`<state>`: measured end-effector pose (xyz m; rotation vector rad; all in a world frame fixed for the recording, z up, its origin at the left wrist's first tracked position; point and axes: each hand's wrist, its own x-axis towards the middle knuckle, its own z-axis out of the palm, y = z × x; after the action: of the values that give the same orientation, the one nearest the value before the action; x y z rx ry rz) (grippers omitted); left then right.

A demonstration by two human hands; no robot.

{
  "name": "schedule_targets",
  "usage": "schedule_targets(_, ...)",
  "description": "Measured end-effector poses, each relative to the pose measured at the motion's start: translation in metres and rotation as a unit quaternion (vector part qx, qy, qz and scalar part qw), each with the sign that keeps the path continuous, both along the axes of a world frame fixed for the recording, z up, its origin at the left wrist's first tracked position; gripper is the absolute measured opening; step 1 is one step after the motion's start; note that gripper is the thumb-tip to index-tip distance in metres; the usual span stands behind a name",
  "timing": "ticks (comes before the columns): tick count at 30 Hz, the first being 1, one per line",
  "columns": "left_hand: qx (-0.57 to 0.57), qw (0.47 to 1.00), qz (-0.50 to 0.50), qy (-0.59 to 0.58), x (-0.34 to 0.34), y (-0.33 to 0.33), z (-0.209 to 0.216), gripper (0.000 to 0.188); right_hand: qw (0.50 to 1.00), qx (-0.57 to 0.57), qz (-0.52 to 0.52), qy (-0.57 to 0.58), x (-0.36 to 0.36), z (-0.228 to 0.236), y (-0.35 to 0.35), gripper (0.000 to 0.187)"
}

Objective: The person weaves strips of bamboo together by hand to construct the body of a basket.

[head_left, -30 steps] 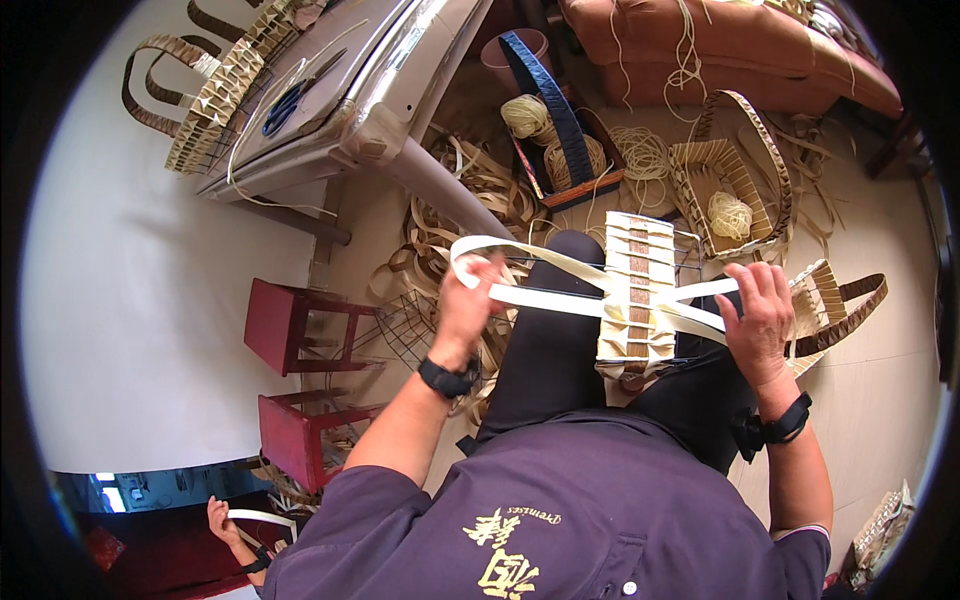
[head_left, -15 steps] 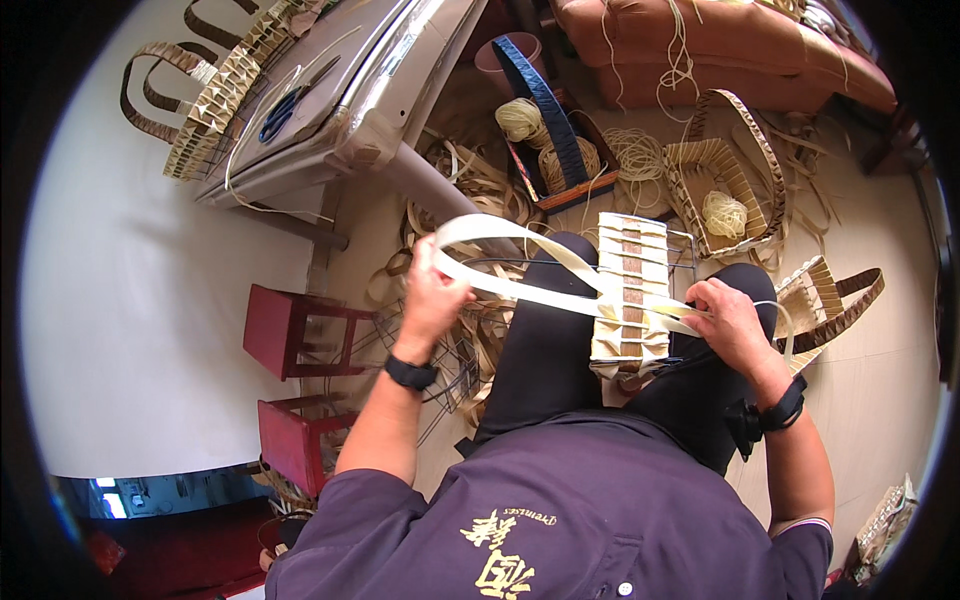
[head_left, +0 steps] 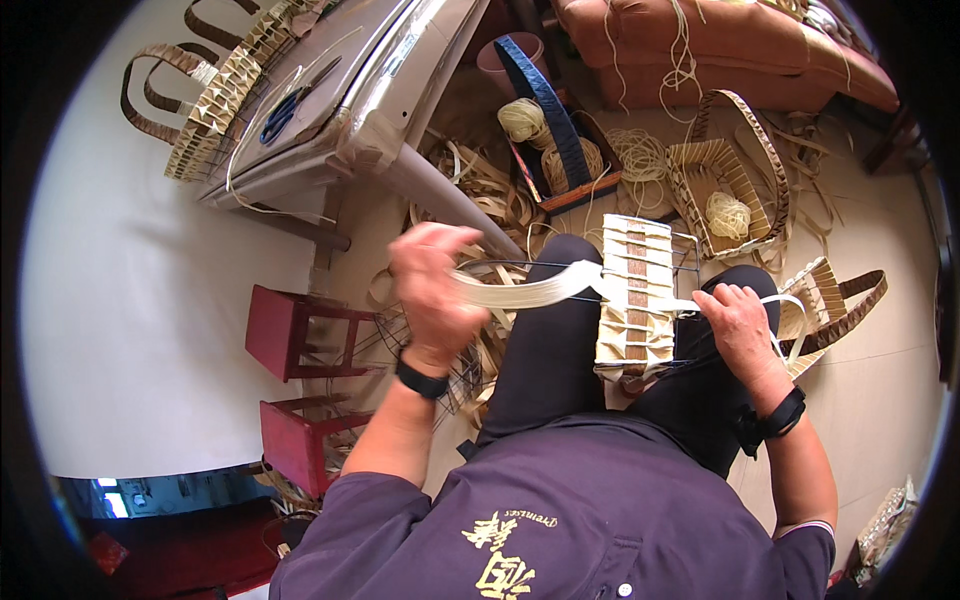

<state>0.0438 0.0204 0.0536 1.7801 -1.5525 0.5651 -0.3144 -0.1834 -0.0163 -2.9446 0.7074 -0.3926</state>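
Across my lap rests a partly woven basket (head_left: 622,340) on a wire frame, wrapped in cream strips with a brown band down the middle. A flat cream strip (head_left: 535,291) runs out of its left side in a narrow loop. My left hand (head_left: 436,292) is at the loop's outer end, smeared by motion, so its grip on the strip is unclear. On the basket's right side my right hand (head_left: 738,325) is closed on the cream strip, pinching it between thumb and fingers. The strip's tail curves out beyond that hand.
A table (head_left: 300,130) at the upper left bears scissors (head_left: 280,117) and a basket. Red stools (head_left: 290,330) stand left. On the floor are heaped strips, a blue-handled basket (head_left: 560,120) with balls of cord, and a brown-handled basket (head_left: 740,200). A reddish sofa (head_left: 720,50) stands behind.
The wide loop at my left hand has narrowed and dropped lower. My left hand has turned and blurred. My right hand has shifted slightly right, still pinching the strip.
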Motion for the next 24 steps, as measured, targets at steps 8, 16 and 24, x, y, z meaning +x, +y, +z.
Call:
schedule_targets(8,-0.024,0.904,-0.426,-0.030,-0.125,-0.009,0.080,0.023,1.000,-0.002,-0.010,-0.016,0.002,-0.005,0.002,0.029)
schedule_targets(16,0.378,0.881,-0.284,-0.027,-0.091,-0.064,-0.042,0.018,1.000,-0.010,-0.013,-0.010,0.002,-0.008,0.000,0.029)
schedule_targets(24,0.334,0.889,-0.313,-0.008,-0.080,-0.079,-0.067,0.006,0.998,-0.062,-0.003,-0.012,-0.013,-0.013,-0.005,0.029)
